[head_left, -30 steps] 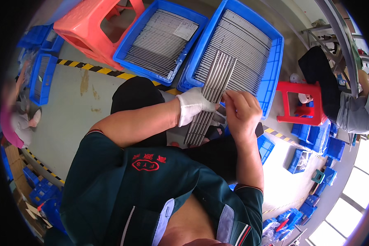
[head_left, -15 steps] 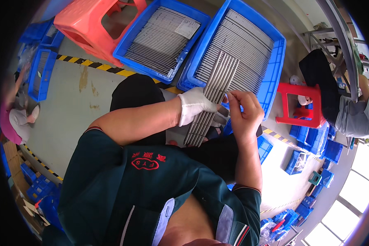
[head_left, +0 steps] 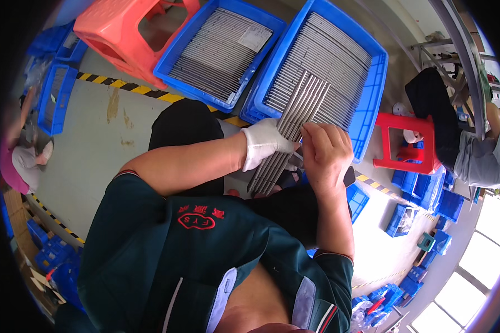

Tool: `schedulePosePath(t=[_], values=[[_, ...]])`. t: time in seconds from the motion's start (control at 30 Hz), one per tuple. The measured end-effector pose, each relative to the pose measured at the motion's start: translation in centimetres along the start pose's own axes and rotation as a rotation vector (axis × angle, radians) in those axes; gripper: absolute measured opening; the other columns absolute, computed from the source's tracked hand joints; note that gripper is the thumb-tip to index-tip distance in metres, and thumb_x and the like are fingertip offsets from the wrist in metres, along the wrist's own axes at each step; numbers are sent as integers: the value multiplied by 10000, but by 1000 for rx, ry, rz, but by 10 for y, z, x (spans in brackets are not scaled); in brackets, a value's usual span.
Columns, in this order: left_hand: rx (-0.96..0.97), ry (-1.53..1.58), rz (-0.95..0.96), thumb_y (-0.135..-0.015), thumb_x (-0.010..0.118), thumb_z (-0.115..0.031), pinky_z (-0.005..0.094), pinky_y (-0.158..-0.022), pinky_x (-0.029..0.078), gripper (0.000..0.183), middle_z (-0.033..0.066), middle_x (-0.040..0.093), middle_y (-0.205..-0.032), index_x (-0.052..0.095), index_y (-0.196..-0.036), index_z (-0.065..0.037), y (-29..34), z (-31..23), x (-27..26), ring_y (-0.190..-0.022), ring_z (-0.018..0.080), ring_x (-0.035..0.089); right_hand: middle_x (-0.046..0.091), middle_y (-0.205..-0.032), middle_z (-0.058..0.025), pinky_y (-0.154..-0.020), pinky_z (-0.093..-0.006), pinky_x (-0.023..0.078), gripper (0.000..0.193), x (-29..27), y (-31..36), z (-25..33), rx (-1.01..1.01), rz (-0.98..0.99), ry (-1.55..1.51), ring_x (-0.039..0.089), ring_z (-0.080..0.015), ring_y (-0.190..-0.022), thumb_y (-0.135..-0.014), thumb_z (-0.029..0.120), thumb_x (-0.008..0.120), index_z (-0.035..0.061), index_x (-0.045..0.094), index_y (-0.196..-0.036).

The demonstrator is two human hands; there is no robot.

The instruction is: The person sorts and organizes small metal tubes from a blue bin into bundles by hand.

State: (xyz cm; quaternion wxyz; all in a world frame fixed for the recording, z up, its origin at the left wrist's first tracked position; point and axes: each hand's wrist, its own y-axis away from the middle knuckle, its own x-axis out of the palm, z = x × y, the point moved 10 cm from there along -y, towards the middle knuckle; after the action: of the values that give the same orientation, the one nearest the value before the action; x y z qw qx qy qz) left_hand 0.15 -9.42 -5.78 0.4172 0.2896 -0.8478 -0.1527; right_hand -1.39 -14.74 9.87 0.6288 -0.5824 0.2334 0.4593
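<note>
A flat bundle of slim metal rods (head_left: 308, 100) lies slantwise in my left hand (head_left: 264, 143), which wears a white glove and is closed around its middle. The rods' far ends overlap the near part of a blue crate (head_left: 375, 91) filled with rows of similar rods. My bare right hand (head_left: 329, 155) is at the right edge of the bundle, with thumb and fingers bent together beside the rods. What lies between those fingertips is hidden.
A second blue crate (head_left: 164, 67) of rods stands left of the first, beside a coral plastic stool (head_left: 97, 32). A red stool (head_left: 381, 141) is at the right, near another person (head_left: 478, 158). A further person (head_left: 25, 166) is at the far left. Black-yellow tape (head_left: 125, 85) marks the floor.
My right hand has turned its back upward, its fingers now curled closer over the bundle's right edge. The rods have shifted slightly and their far ends look more fanned. My left hand keeps its grip.
</note>
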Motion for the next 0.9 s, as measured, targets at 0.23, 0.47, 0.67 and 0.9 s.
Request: schedulePosePath(t=[0.23, 0.47, 0.67, 0.9], values=[[-54, 155, 70, -802, 690, -51, 297, -782, 486, 239, 24, 642, -928, 635, -1034, -65, 6, -3, 8, -872, 134, 601, 629, -712, -54, -602, -326, 463, 91, -8, 5, -15, 170, -71, -231, 591, -222, -621, -724, 6, 706, 54, 658, -785], [-70, 148, 56, -797, 689, -45, 301, -797, 485, 263, 28, 636, -941, 625, -1052, -61, 6, -2, 6, -872, 130, 594, 639, -716, -73, -595, -322, 476, 88, 0, 9, -31, 303, -70, -375, 601, -232, -630, -729, -6, 706, 33, 659, -792], [-62, 163, 99, -807, 671, -20, 301, -802, 485, 265, 36, 637, -961, 623, -1066, -55, 9, -5, 13, -882, 139, 599, 618, -739, -53, -587, -324, 464, 122, -3, 0, -4, 21, -48, -110, 590, -224, -652, -693, 13, 728, 49, 668, -793], [-89, 190, 104, -814, 659, -6, 307, -825, 491, 264, 46, 646, -981, 628, -1072, -46, 13, -7, 16, -922, 155, 616, 604, -734, -61, -587, -325, 459, 124, -15, 2, -11, 159, -79, -193, 579, -223, -643, -681, 17, 737, 47, 677, -785]])
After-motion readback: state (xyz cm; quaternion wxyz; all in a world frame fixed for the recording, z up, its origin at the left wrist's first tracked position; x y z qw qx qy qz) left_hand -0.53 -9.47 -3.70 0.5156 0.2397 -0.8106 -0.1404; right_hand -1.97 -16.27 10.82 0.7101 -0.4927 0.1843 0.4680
